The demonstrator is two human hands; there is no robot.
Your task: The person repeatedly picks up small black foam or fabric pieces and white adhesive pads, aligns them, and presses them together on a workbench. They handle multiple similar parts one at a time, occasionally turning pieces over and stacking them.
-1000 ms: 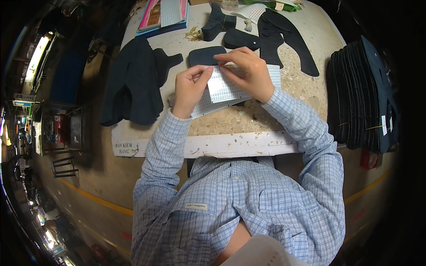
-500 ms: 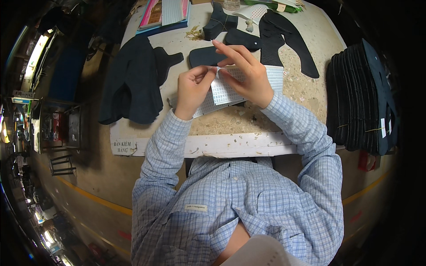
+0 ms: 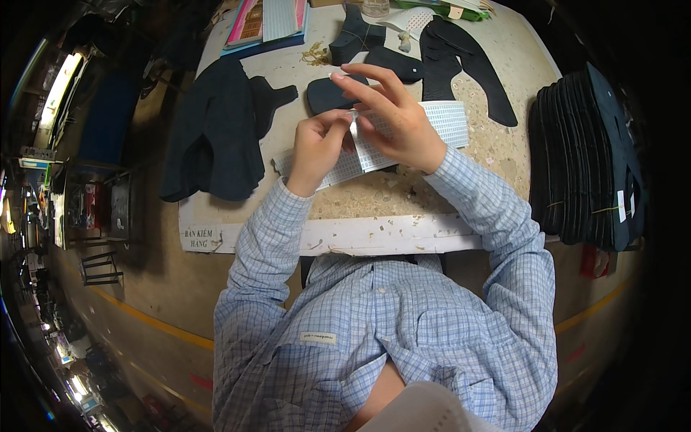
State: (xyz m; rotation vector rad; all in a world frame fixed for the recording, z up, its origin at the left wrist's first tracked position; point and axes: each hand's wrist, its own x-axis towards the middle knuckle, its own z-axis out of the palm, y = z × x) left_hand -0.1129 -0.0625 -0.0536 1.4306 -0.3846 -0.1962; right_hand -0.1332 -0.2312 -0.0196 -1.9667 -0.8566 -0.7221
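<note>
Label sheet [image 3: 374,147] pinched between both hands over the bench.
Left hand [image 3: 317,147] and right hand [image 3: 396,119] grip the white sheet, long axis running left to right; dark cut pieces [image 3: 216,129] litter the pale, scuffed bench [image 3: 360,234], workshop floor beyond.

Your left hand [image 3: 317,147] and right hand [image 3: 392,115] meet above the middle of the worn pale worktable [image 3: 374,198], both on the white sheet of small labels [image 3: 367,151] that lies under them and runs out to your right. Just behind the hands lies a small dark oval cut piece [image 3: 327,93]. Left of you, a large dark fabric piece [image 3: 216,129] hangs over the table's left edge. Behind the hands: long curved black cut pieces [image 3: 461,65]. Far left corner: a stack of flat coloured books [image 3: 270,21]. Right of the table, apart from it, a tall stack of black cut pieces [image 3: 583,158] stands on edge.
</note>
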